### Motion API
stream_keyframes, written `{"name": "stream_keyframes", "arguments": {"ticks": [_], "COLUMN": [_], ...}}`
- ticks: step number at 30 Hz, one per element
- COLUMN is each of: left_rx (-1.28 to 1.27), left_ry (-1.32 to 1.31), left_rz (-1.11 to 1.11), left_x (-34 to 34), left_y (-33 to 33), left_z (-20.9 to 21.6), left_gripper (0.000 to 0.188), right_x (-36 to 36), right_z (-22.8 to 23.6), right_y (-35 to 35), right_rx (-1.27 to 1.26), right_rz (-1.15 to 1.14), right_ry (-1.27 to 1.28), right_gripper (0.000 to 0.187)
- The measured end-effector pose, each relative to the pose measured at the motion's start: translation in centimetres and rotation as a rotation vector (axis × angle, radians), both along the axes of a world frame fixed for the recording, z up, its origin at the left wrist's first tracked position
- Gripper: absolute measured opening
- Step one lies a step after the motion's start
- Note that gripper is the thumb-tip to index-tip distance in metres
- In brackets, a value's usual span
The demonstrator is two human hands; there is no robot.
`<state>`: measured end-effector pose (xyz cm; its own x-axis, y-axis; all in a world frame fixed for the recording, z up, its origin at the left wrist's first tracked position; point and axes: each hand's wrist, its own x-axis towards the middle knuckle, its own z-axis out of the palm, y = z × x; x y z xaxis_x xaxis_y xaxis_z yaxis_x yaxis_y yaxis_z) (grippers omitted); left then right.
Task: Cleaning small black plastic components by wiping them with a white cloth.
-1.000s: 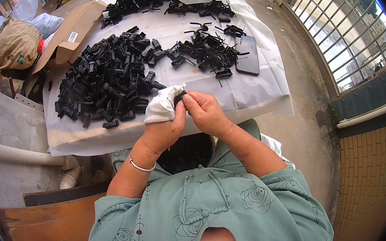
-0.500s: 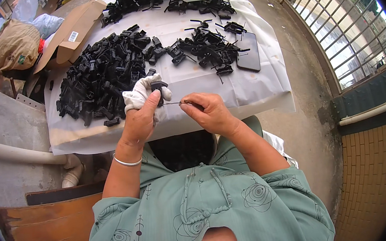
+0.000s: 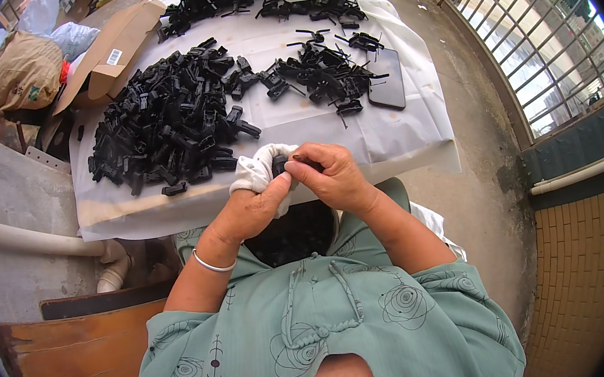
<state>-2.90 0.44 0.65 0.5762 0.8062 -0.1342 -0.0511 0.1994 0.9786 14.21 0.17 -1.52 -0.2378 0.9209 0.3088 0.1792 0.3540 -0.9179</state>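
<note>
Hands [image 3: 334,176] close together, black part [image 3: 279,166] apparently gripped

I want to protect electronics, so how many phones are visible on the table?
1. The phone lies on the right side of the table, partly overlapped by black parts. Any others beneath such parts would be hidden.

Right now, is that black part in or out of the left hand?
In the left hand: the black part shows between its bare thumb and the white glove. Whether the right hand touches it, I cannot tell.
</note>
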Motion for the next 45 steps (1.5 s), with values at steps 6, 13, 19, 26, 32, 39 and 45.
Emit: {"name": "stream_keyframes", "arguments": {"ticks": [6, 13, 19, 26, 32, 39, 45], "left_rx": [0.214, 0.272, 0.353, 0.403, 0.665, 0.891, 1.229], "left_ry": [0.072, 0.098, 0.138, 0.084, 0.294, 0.424, 1.078], "left_rz": [0.140, 0.123, 0.116, 0.176, 0.245, 0.289, 0.679], "left_x": [0.2, 0.3, 0.1, 0.6, 0.9, 0.0, -3.4], "left_y": [0.1, 0.0, -0.3, 0.2, -0.1, 1.7, 4.2], "left_z": [-1.1, -1.0, -1.4, -1.8, -1.6, -1.3, 1.5], "left_gripper": [0.023, 0.024, 0.024, 0.021, 0.019, 0.033, 0.057], "right_x": [0.3, 0.1, -0.4, 0.0, -0.5, -0.2, 5.7], "right_z": [0.6, 0.8, 1.3, 1.0, 1.3, -1.0, -2.6], "right_y": [-0.5, -0.6, -0.8, -0.4, -0.4, -0.2, 2.2], "right_rx": [-0.061, -0.188, -0.294, -0.061, -0.165, 0.142, 0.260], "right_rz": [0.062, 0.039, 0.020, 0.089, 0.107, -0.118, -0.681], "right_ry": [-0.084, -0.064, -0.018, -0.065, -0.213, -0.185, -0.895], "right_gripper": [0.015, 0.017, 0.014, 0.021, 0.022, 0.020, 0.011]}}
